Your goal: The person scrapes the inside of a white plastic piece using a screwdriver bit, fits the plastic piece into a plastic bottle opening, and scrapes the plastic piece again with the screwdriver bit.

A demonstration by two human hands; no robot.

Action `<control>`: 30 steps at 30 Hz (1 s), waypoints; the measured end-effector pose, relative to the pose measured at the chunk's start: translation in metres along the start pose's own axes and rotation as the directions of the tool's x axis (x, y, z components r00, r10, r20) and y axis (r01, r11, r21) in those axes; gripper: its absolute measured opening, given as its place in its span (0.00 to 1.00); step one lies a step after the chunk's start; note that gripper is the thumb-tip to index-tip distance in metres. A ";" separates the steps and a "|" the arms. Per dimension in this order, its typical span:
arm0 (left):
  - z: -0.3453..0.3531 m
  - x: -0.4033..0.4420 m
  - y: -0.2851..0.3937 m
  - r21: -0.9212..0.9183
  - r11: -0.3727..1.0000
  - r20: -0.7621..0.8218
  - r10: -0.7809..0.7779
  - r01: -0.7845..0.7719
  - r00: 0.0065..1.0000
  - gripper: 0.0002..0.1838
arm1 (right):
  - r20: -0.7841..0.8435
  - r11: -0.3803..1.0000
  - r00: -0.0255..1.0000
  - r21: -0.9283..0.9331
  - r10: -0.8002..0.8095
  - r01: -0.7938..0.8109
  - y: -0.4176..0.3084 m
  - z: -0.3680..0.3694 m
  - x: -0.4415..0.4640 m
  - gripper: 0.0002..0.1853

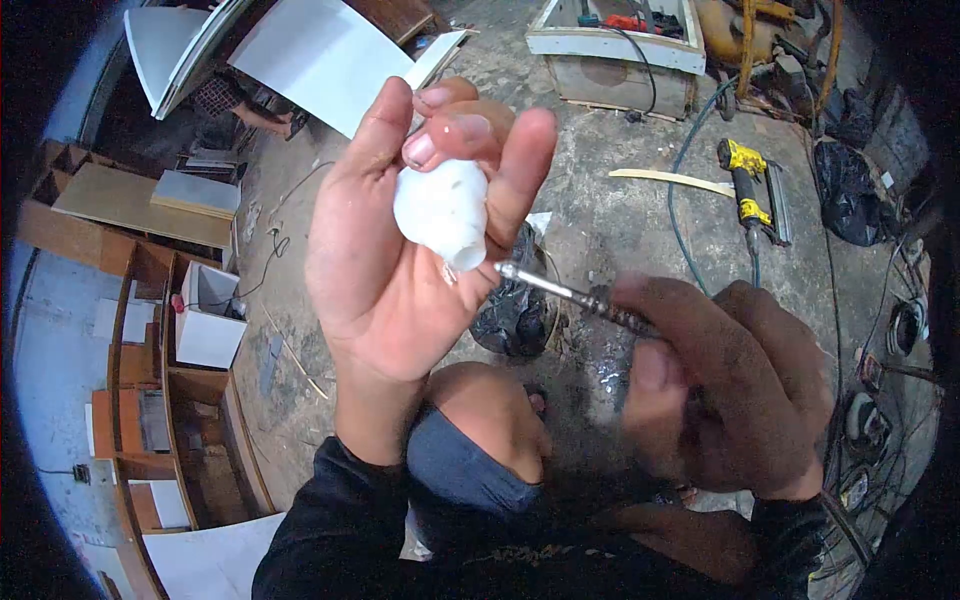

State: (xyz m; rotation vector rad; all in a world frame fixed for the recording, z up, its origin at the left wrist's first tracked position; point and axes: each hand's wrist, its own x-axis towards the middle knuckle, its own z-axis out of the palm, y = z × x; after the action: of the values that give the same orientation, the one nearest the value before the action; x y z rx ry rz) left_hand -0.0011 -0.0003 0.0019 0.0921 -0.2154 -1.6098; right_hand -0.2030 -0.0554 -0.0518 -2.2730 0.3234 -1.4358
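Observation:
A white, rounded piece with a short hollow neck rests in my left hand, palm up and fingers curled over it. Its neck points down and to the right. My right hand is closed around a slim metal rod with a dark, ridged section. The rod's silver tip lies close to the neck's opening; whether they touch I cannot tell. My right fingers and palm hide the rod's other end.
A yellow and black nail gun lies on the concrete floor, joined to a hose. Black plastic bags lie at the right. Wooden cabinet frames stand at the left, white boards at the back. Another person's arm shows there.

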 end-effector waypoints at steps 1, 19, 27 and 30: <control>0.002 -0.002 -0.001 -0.037 0.999 -0.045 0.003 -0.004 0.999 0.10 | -0.054 1.000 0.999 0.019 0.006 -0.005 -0.002 0.002 -0.002 0.11; 0.015 -0.018 -0.005 -0.098 0.995 -0.106 0.001 -0.011 0.994 0.13 | 0.118 0.987 0.984 0.102 -0.133 0.121 -0.021 -0.025 0.010 0.16; 0.013 -0.012 -0.020 0.107 0.989 -0.022 0.106 -0.103 0.994 0.15 | 0.064 0.995 0.995 0.072 -0.070 0.065 -0.033 -0.013 0.021 0.16; 0.014 -0.012 -0.020 0.028 0.997 -0.097 0.074 -0.071 0.993 0.15 | 0.005 0.971 0.985 0.171 -0.171 0.167 -0.022 -0.012 0.016 0.17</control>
State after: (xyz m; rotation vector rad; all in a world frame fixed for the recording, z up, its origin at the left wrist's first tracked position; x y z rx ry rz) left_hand -0.0228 0.0139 0.0105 0.1798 -0.1602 -1.5266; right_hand -0.2077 -0.0458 -0.0243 -2.2171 -0.0011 -1.4619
